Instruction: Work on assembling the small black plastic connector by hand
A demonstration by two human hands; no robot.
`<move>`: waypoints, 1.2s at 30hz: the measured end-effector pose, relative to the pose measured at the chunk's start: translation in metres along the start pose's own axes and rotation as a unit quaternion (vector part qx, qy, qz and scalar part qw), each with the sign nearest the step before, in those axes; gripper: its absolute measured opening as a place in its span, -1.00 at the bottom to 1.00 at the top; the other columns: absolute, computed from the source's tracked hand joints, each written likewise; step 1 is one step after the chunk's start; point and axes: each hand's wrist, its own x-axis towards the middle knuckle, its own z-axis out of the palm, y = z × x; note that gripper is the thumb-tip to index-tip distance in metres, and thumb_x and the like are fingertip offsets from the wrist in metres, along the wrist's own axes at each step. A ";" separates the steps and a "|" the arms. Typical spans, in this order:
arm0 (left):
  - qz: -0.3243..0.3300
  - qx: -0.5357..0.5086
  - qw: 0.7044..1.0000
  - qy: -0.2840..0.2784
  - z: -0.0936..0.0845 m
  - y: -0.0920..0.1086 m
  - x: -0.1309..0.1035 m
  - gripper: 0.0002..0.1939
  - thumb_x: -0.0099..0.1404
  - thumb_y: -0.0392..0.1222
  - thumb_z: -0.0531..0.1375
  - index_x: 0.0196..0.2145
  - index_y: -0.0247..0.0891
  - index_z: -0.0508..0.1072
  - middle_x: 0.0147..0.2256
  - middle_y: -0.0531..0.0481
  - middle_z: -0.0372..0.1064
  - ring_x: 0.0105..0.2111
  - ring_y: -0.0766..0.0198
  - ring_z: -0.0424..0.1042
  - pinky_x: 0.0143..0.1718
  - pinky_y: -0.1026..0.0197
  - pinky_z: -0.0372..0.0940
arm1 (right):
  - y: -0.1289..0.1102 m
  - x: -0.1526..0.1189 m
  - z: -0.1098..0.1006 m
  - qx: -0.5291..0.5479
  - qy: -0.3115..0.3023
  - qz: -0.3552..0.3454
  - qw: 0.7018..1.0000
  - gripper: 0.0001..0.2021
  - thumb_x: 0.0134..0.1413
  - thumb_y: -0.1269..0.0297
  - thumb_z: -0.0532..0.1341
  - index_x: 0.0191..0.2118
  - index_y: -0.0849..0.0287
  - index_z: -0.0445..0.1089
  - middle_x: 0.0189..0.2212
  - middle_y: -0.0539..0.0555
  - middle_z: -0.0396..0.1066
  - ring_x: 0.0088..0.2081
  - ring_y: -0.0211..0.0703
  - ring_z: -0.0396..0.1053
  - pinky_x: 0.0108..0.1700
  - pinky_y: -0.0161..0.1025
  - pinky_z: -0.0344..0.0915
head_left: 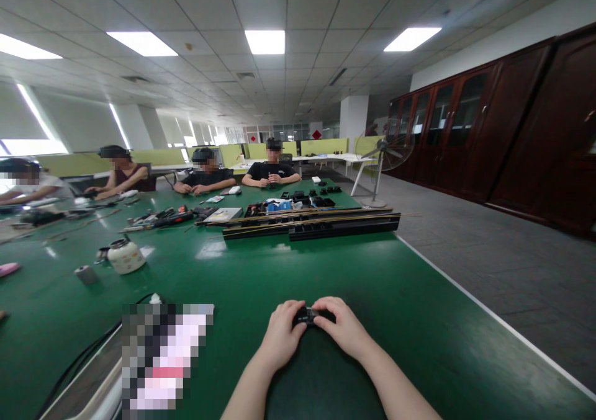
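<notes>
Between my two hands is a small black object (pixel 306 316) with a lighter patch near its right side; its kind is too small to make out. My left hand (pixel 283 330) grips its left end between thumb and fingers. From the other side, my right hand (pixel 342 324) pinches its right end, fingertips curled over the top. Both hands rest low over the green table (pixel 242 283), close to me, and the fingers hide much of the object.
Black rails (pixel 344 226) with thin rods lie across the table ahead. Left stand a pale jar (pixel 126 257), a grey cylinder (pixel 85 275) and a blurred-out screen (pixel 170 358) beside a cable. Tools (pixel 162 218) lie farther back. Several people sit beyond; a fan (pixel 382 159) stands right.
</notes>
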 end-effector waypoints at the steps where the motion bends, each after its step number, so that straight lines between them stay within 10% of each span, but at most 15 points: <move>1: 0.001 -0.001 1.000 0.000 0.000 0.000 0.000 -0.58 0.13 -0.30 0.10 -0.01 -0.20 0.36 -0.04 -0.09 0.34 -0.02 0.10 0.26 0.03 0.09 0.13 | -0.001 0.000 0.000 -0.007 -0.004 -0.004 1.000 -0.84 -0.02 0.25 0.20 -0.27 0.08 0.45 -0.18 0.06 0.46 -0.07 -0.06 0.31 0.04 -0.09 0.16; 36: -0.005 0.004 1.000 0.011 0.001 0.004 -0.001 -0.61 0.20 -0.28 0.06 0.01 -0.21 0.33 -0.02 -0.09 0.33 0.01 0.12 0.25 0.05 0.07 0.12 | 0.001 -0.002 0.002 -0.006 0.010 0.037 0.999 -0.60 -0.18 0.36 0.23 -0.10 0.09 0.40 -0.11 0.10 0.43 -0.05 -0.04 0.33 0.05 -0.10 0.19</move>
